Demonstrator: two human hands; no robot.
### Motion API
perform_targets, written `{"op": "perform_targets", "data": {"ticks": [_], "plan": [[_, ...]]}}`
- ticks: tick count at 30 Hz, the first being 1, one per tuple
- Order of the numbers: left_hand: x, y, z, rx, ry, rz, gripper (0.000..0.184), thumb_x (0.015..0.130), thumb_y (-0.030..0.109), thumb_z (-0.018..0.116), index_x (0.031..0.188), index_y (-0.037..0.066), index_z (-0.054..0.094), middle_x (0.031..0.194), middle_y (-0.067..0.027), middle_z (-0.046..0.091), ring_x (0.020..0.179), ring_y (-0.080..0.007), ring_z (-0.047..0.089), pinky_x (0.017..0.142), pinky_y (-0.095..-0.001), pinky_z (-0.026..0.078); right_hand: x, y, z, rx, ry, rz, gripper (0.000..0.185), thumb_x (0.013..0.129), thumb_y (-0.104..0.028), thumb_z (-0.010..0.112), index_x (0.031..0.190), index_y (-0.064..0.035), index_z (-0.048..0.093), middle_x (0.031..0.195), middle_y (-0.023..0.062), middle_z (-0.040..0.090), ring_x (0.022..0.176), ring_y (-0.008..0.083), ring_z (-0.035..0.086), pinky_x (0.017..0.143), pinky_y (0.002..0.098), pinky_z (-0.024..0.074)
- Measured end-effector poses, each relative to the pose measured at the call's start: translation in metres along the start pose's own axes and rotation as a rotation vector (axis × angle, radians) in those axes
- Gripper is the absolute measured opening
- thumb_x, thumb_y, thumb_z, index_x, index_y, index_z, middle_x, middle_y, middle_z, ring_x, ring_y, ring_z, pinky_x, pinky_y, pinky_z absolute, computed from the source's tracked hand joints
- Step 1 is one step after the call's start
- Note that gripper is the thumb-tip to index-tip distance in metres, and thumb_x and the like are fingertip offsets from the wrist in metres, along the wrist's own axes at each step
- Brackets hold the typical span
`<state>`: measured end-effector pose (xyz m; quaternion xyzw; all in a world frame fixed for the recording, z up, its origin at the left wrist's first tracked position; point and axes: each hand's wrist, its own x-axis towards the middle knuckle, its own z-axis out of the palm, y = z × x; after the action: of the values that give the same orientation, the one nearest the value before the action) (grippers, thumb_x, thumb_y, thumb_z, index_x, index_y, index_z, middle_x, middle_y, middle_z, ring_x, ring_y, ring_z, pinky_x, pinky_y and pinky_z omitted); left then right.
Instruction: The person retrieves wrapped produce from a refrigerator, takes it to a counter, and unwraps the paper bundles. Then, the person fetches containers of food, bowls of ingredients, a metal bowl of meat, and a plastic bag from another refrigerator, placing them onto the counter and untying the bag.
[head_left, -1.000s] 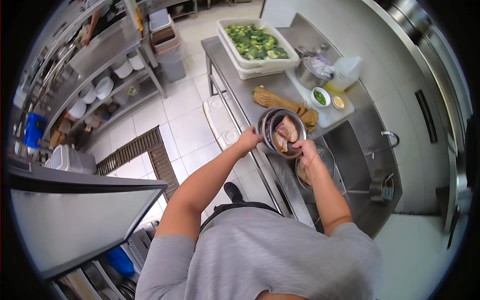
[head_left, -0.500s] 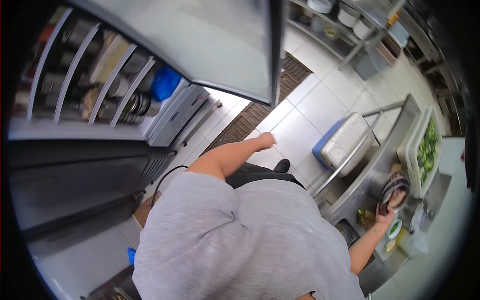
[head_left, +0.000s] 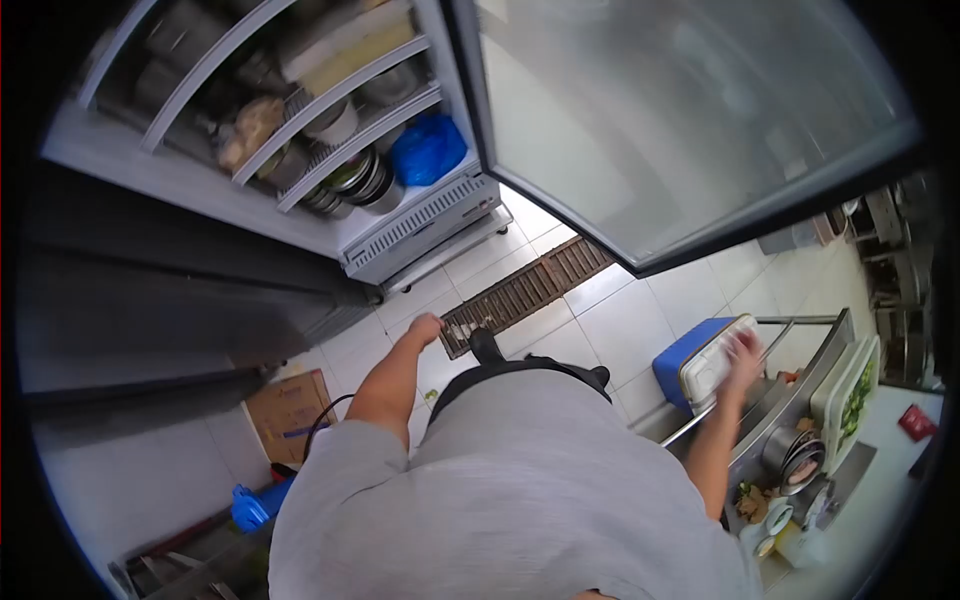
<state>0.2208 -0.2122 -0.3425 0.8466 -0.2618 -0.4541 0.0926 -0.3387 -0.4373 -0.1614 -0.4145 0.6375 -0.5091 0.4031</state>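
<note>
My left hand [head_left: 427, 328] hangs over the floor beside my body, fingers curled closed, with nothing visible in it. Over the cooler box [head_left: 690, 375], blue with a white lid, my right hand [head_left: 740, 360] is raised. It is blurred, its fingers look apart, and I see nothing in it. Below that hand, on the steel counter, stand metal bowls [head_left: 803, 466] with something pinkish inside. A white tub of chopped greens [head_left: 855, 400] is beside them. Ahead, the glass fridge door [head_left: 690, 130] stands open.
Fridge shelves hold containers, stacked metal pots [head_left: 368, 185] and a blue bag [head_left: 428, 150]. A drain grate [head_left: 530, 295] crosses the tiled floor. A cardboard box [head_left: 290, 412] is at the left. A metal rail [head_left: 775, 345] runs along the counter.
My right hand has let go of the metal bowl on the counter and moved up and away from it. My view has turned toward the fridge, and my left hand appears further left.
</note>
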Motion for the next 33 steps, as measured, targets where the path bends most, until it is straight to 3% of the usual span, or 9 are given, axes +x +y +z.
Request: {"op": "perform_targets", "data": {"ticks": [2, 7, 10, 12, 14, 17, 19, 25, 33], "plan": [[0.007, -0.026, -0.012, -0.276, 0.013, 0.05, 0.02, 0.076, 0.006, 0.053, 0.09, 0.0, 0.066, 0.087, -0.013, 0.066, 0.086, -0.0229, 0.064, 0.073, -0.0326, 0.049, -0.036, -0.003, 0.131, -0.05, -0.436, 0.15, 0.04, 0.077, -0.008, 0.057, 0.117, -0.0053, 0.053, 0.099, 0.0073, 0.057, 0.087, 0.0163, 0.058, 0.074, 0.0267, 0.0474], [-0.014, -0.092, -0.038, -0.887, 0.085, 0.099, 0.014, 0.073, 0.003, 0.063, 0.087, 0.004, 0.066, 0.077, -0.0083, 0.064, 0.078, -0.0165, 0.062, 0.066, -0.0292, 0.049, -0.132, 0.015, 0.354, -0.408, -1.229, -0.234, 0.035, 0.073, -0.001, 0.06, 0.107, -0.004, 0.058, 0.095, 0.0068, 0.061, 0.086, 0.0153, 0.06, 0.076, 0.0282, 0.0492], [-0.018, -0.197, -0.009, -0.279, 0.295, -0.113, 0.036, 0.081, 0.042, 0.061, 0.095, 0.009, 0.067, 0.095, -0.0103, 0.066, 0.094, -0.026, 0.061, 0.085, -0.0359, 0.048, -0.152, 0.006, 0.445, -0.606, -1.484, -0.311, 0.04, 0.069, -0.004, 0.06, 0.109, -0.0067, 0.057, 0.103, 0.015, 0.06, 0.089, 0.0261, 0.061, 0.081, 0.0328, 0.0484], [-0.079, -0.201, -0.009, -0.005, 0.122, -0.436, 0.1, 0.066, 0.063, 0.064, 0.14, 0.008, 0.028, 0.142, -0.0123, 0.035, 0.134, -0.0317, 0.026, 0.11, -0.0395, 0.02, -0.142, 0.027, 0.508, -0.768, -1.482, -0.523, 0.043, 0.069, -0.007, 0.062, 0.112, -0.0056, 0.056, 0.109, 0.0164, 0.057, 0.094, 0.0284, 0.058, 0.086, 0.0346, 0.0464], [-0.107, -0.274, 0.045, -0.157, 0.006, -0.545, 0.119, 0.061, 0.06, 0.07, 0.143, 0.0, 0.009, 0.146, -0.0181, 0.022, 0.138, -0.0335, 0.011, 0.112, -0.043, 0.01, -0.129, 0.05, 0.576, -0.936, -1.443, -0.693, 0.047, 0.069, -0.01, 0.062, 0.116, -0.005, 0.054, 0.116, 0.0185, 0.054, 0.104, 0.0317, 0.053, 0.092, 0.0378, 0.0423], [-0.176, -0.298, 0.105, -0.282, 0.316, -0.771, 0.085, 0.064, 0.043, 0.074, 0.131, 0.002, 0.042, 0.128, -0.0215, 0.047, 0.119, -0.037, 0.044, 0.099, -0.042, 0.038, -0.116, 0.09, 0.686, -1.168, -1.285, -0.884, 0.061, 0.07, -0.012, 0.064, 0.127, -0.0068, 0.044, 0.129, 0.0192, 0.043, 0.121, 0.0361, 0.039, 0.1, 0.0425, 0.0367], [-0.209, -0.296, 0.135, -0.627, 0.306, -0.752, 0.061, 0.067, 0.026, 0.072, 0.118, -0.003, 0.053, 0.118, -0.0254, 0.053, 0.113, -0.036, 0.049, 0.095, -0.0416, 0.04, -0.117, 0.107, 0.739, -1.148, -1.167, -0.958, 0.063, 0.072, -0.015, 0.064, 0.13, -0.0102, 0.041, 0.132, 0.0193, 0.039, 0.122, 0.0364, 0.038, 0.099, 0.046, 0.0366], [-0.213, -0.2, 0.159, -0.768, 0.223, -0.951, 0.054, 0.071, 0.019, 0.069, 0.117, -0.006, 0.053, 0.117, -0.0195, 0.057, 0.11, -0.0297, 0.054, 0.094, -0.0365, 0.041, -0.126, 0.175, 0.814, -1.251, -0.865, -1.173, 0.035, 0.08, -0.012, 0.056, 0.113, -0.0103, 0.048, 0.125, 0.019, 0.044, 0.109, 0.0352, 0.049, 0.082, 0.0448, 0.0497], [-0.152, -0.187, 0.18, -1.105, 0.178, -0.791, 0.049, 0.077, 0.017, 0.065, 0.121, 0.001, 0.052, 0.096, -0.0064, 0.062, 0.081, -0.0149, 0.057, 0.071, -0.0288, 0.046, -0.091, 0.167, 0.834, -1.143, -1.187, -1.225, 0.025, 0.077, -0.011, 0.057, 0.102, -0.0074, 0.056, 0.108, 0.0165, 0.057, 0.102, 0.0332, 0.055, 0.078, 0.04, 0.0526]]}}
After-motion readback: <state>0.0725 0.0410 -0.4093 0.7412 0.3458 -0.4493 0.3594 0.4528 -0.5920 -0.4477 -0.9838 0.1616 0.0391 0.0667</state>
